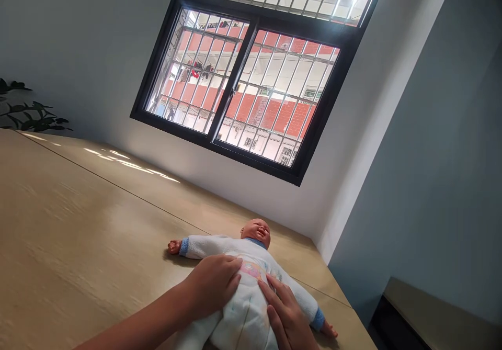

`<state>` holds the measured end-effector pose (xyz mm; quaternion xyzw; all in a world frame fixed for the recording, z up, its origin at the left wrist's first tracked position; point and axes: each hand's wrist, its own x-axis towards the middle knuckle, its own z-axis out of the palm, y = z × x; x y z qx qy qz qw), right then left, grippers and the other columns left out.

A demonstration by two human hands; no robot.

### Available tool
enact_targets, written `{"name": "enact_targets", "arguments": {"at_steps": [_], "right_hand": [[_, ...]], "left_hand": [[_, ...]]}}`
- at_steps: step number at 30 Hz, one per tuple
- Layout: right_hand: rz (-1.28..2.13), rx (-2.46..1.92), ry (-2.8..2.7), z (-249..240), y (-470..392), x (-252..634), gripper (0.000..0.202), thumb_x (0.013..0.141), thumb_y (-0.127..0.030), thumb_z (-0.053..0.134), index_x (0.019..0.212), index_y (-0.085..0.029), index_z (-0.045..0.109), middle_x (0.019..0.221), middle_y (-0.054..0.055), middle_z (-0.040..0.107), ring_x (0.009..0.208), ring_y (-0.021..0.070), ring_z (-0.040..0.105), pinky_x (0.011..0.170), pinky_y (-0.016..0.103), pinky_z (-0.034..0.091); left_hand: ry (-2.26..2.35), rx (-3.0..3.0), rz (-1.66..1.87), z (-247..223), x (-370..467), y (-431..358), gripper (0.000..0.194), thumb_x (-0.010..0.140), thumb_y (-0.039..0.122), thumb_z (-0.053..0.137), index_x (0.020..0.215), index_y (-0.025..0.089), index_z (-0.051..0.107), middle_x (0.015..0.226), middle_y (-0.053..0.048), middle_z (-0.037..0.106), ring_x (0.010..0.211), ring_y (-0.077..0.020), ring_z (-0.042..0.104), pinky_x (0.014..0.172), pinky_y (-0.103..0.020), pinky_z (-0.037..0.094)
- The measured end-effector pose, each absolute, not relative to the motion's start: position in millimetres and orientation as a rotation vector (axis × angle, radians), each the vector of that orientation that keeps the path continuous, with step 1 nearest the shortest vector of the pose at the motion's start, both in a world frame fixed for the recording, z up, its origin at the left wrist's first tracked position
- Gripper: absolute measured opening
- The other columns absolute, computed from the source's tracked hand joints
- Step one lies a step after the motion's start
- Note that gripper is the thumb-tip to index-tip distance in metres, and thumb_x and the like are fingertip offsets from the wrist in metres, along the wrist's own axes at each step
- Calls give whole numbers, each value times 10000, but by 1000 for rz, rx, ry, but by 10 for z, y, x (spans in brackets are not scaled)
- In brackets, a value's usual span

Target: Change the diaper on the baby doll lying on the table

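A baby doll (249, 300) lies on its back on the wooden table, arms spread wide, head toward the window. It wears a white fleecy suit with blue cuffs and collar and a pink print on the chest. My left hand (215, 282) is bent over the left side of its torso, fingers together and pressing on the cloth. On the other side of the body, my right hand (288, 313) rests with its fingers stretched out and slightly apart. The doll's lower legs are cut off by the bottom of the picture.
The table (78, 224) has a seam running across it and ends at a right edge. Beyond stands a wall with a dark-framed barred window (254, 93). A leafy plant (35, 117) shows at far left, a dark cabinet (431, 313) at lower right.
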<state>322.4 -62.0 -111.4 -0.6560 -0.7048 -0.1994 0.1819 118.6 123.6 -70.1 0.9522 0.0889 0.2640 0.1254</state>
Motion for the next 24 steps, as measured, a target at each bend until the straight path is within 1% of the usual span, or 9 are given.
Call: {"name": "enact_targets", "arguments": {"at_steps": [4,7,11,17,20,24], "right_hand": [[-571,-1862,-1985,-1127,-622,3248,494,1033,-328,425,1525,-289,436,1524,76,494,1382,257,504,1106,379,488],[-569,-1846,-1986,-1148,-619,3268,493,1032,-336,430,1522,-291,441,1517,68,505,1373,254,514,1102,367,492],[-557,-1812,-1909,-1210,-600,3264,477,1038,-383,411,1502,-293,475,1498,59,529,1362,255,525,1103,358,491],[-518,-1796,-1804,-1296,-570,3249,476,1046,-446,353,1463,-300,532,1482,52,546,1371,271,512,1111,394,487],[-494,-1798,-1792,-1303,-568,3258,479,1047,-450,348,1455,-292,543,1485,56,541,1370,271,512,1114,399,485],[-472,-1800,-1781,-1309,-567,3260,474,1049,-447,345,1446,-293,554,1482,55,545,1367,267,515,1119,399,479]], "left_hand": [[335,2774,730,-679,1190,1235,276,974,276,394,814,196,604,885,-69,738,809,-232,685,729,-338,458],[424,2782,714,-666,1191,1225,309,969,278,400,776,185,621,857,-94,741,796,-242,689,714,-343,453],[542,2802,675,-660,1194,1216,357,967,279,392,774,168,671,844,-136,741,790,-260,697,713,-362,463],[729,2813,620,-682,1206,1271,461,981,326,342,808,148,730,862,-188,736,814,-304,706,716,-405,482],[833,2810,594,-723,1207,1329,453,973,332,358,844,129,742,881,-203,731,849,-315,704,734,-406,490],[920,2797,570,-813,1205,1423,412,945,283,378,870,98,738,899,-225,720,876,-343,697,750,-428,493]]}}
